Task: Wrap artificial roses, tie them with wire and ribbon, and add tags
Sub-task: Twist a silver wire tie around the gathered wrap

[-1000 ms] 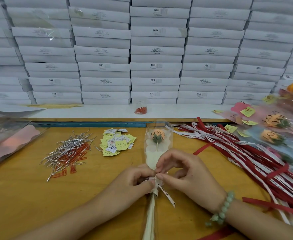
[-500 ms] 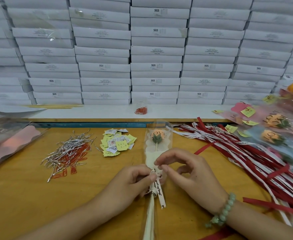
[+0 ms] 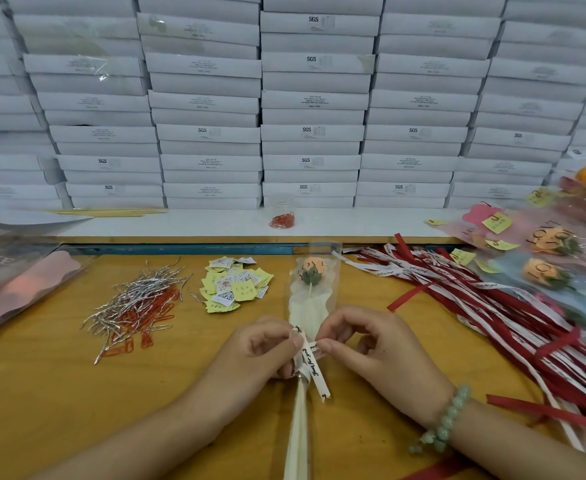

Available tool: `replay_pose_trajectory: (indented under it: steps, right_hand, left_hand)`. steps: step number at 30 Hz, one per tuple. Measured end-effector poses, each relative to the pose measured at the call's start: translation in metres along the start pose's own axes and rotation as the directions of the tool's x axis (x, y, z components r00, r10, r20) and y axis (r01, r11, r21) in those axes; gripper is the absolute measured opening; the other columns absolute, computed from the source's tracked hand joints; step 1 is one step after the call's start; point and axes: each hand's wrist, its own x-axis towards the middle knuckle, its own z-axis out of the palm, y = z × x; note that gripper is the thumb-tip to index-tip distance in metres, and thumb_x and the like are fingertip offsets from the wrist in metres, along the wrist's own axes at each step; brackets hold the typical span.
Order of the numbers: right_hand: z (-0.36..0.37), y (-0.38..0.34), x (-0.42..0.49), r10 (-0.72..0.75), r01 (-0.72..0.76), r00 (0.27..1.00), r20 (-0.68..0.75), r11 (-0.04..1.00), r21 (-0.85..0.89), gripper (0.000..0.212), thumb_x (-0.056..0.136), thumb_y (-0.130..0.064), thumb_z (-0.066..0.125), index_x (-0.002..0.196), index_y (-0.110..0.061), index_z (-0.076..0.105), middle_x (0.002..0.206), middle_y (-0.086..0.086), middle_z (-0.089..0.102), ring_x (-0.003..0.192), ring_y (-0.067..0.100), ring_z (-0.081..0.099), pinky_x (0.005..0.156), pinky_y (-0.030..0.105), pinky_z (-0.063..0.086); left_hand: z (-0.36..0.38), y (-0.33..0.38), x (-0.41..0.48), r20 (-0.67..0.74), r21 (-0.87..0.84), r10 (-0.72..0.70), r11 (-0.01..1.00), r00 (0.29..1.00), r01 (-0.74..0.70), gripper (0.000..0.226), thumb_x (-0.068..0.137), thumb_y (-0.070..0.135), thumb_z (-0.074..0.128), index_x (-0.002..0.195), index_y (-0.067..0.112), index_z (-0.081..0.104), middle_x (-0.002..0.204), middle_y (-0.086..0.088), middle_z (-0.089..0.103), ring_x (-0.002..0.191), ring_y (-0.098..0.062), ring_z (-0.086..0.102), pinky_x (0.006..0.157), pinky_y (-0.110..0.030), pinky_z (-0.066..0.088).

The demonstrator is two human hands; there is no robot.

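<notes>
- Yellow wood-look counter (image 3: 59,393), smooth. A blue strip and a white ledge (image 3: 198,225) run along its far edge.
- Behind the ledge, flat white boxes (image 3: 312,98) are stacked into a wall across the whole back. Some are marked "SGS".
- Rose (image 3: 314,271) lies mid-counter between both hands, head away from the person, stem towards them.
- Left hand (image 3: 250,355) grip: narrow, thumb and finger pinch a loop of the ribbon (image 3: 315,372) at the stem.
- Right hand (image 3: 381,348) grip: narrow, pinching the ribbon's other end just beside the left thumb.
- Left of the rose are tags (image 3: 236,285); further left, wires (image 3: 139,296) lie over clips (image 3: 146,325).
- To the right is a ribbon pile (image 3: 492,306), with done roses (image 3: 554,258) beyond it at the frame edge.
- Hidden: fingertips cover the tie point, so I can't tell whether there's a knot.
- The stem end is cut off at the bottom.
- Small print on boxes and tags is unreadable.
- Sheets (image 3: 18,282) at far left are blurred and cropped.
- Jar (image 3: 282,216) on the ledge is hazy, with red clips inside.
- Wrap (image 3: 329,296): clear film over a white liner, tapering to the stem.
- Rose has an orange head, green calyx and thin pale stick.
- Ribbon is a flat white strip with black script.
- Wires are silver and crinkled; clips are red.
- Tags are small yellow and white paper squares.
- Ribbon pile is long red and white strips.
- Bracelet (image 3: 447,420) of pale green round beads on the right wrist.
</notes>
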Motion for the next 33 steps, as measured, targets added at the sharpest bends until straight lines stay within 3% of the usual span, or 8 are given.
replay_pose_trajectory:
  steps: [4, 11, 16, 19, 24, 27, 33]
  right_hand:
    - [0.0004, -0.0024, -0.0012, -0.046, 0.045, 0.999, -0.014, 0.999, -0.018, 0.010, 0.084, -0.017, 0.072, 0.082, -0.026, 0.068, 0.078, -0.013, 0.066, 0.078, 0.010, 0.062, 0.057, 0.021, 0.047]
    - [-0.0002, -0.0039, -0.0017, -0.106, 0.107, 0.993, -0.059, 0.994, -0.003, 0.010, 0.085, -0.016, 0.071, 0.084, -0.025, 0.070, 0.081, -0.012, 0.065, 0.078, 0.013, 0.063, 0.057, 0.030, 0.050]
    - [-0.0005, -0.0050, -0.0022, -0.133, 0.134, 0.991, -0.024, 0.991, 0.026, 0.008, 0.086, -0.019, 0.071, 0.089, -0.025, 0.074, 0.084, -0.013, 0.069, 0.082, 0.013, 0.066, 0.058, 0.026, 0.052]
    - [-0.0009, -0.0065, -0.0028, -0.140, 0.141, 0.990, -0.021, 0.989, 0.040, 0.012, 0.090, -0.026, 0.064, 0.096, -0.028, 0.075, 0.088, -0.016, 0.071, 0.086, 0.009, 0.067, 0.064, 0.024, 0.053]
    - [0.0000, -0.0056, -0.0017, -0.100, 0.099, 0.995, 0.008, 0.990, 0.096, 0.022, 0.082, -0.015, 0.075, 0.100, -0.028, 0.071, 0.088, -0.014, 0.073, 0.086, 0.008, 0.070, 0.064, 0.027, 0.056]
    - [0.0001, -0.0049, -0.0015, -0.076, 0.074, 0.997, 0.009, 0.990, 0.122, 0.026, 0.077, -0.015, 0.079, 0.098, -0.027, 0.069, 0.088, -0.011, 0.070, 0.083, 0.009, 0.070, 0.065, 0.026, 0.057]
    - [0.0012, -0.0048, -0.0005, -0.069, 0.068, 0.998, -0.001, 0.988, 0.140, 0.031, 0.073, -0.008, 0.082, 0.096, -0.022, 0.068, 0.090, -0.009, 0.068, 0.082, 0.011, 0.070, 0.069, 0.023, 0.057]
  left_hand:
    - [-0.0016, 0.0003, -0.0009, 0.026, -0.095, -0.040, 0.995, 0.999, 0.042, 0.009, 0.087, 0.014, 0.067, 0.086, 0.005, 0.065, 0.065, -0.005, 0.060, 0.056, -0.011, 0.056, 0.056, -0.015, 0.045]
    - [-0.0055, -0.0019, -0.0010, 0.047, -0.094, -0.046, 0.994, 0.998, 0.050, 0.010, 0.077, 0.023, 0.078, 0.082, 0.020, 0.069, 0.075, -0.015, 0.072, 0.065, -0.016, 0.064, 0.058, -0.018, 0.046]
    - [-0.0055, -0.0010, -0.0020, 0.044, -0.107, -0.035, 0.993, 0.998, 0.039, 0.009, 0.075, 0.021, 0.076, 0.082, 0.024, 0.072, 0.083, -0.017, 0.075, 0.079, -0.025, 0.071, 0.077, -0.034, 0.051]
    - [-0.0049, 0.0002, -0.0028, 0.045, -0.093, -0.040, 0.995, 0.998, 0.044, 0.011, 0.073, 0.020, 0.077, 0.082, 0.025, 0.072, 0.086, -0.015, 0.075, 0.081, -0.025, 0.072, 0.077, -0.033, 0.052]
    - [-0.0052, -0.0002, -0.0021, 0.019, -0.085, -0.038, 0.996, 0.999, 0.039, 0.013, 0.070, 0.018, 0.079, 0.081, 0.020, 0.073, 0.089, -0.017, 0.075, 0.084, -0.033, 0.071, 0.084, -0.045, 0.054]
    - [-0.0055, -0.0005, -0.0013, 0.024, -0.082, -0.012, 0.997, 1.000, 0.014, 0.016, 0.067, 0.021, 0.082, 0.080, 0.017, 0.074, 0.092, -0.013, 0.075, 0.088, -0.036, 0.070, 0.081, -0.041, 0.057]
    - [-0.0074, -0.0016, 0.0004, 0.022, -0.093, -0.004, 0.996, 1.000, 0.006, 0.021, 0.064, 0.028, 0.083, 0.080, 0.017, 0.075, 0.094, -0.009, 0.075, 0.086, -0.027, 0.070, 0.076, -0.034, 0.057]
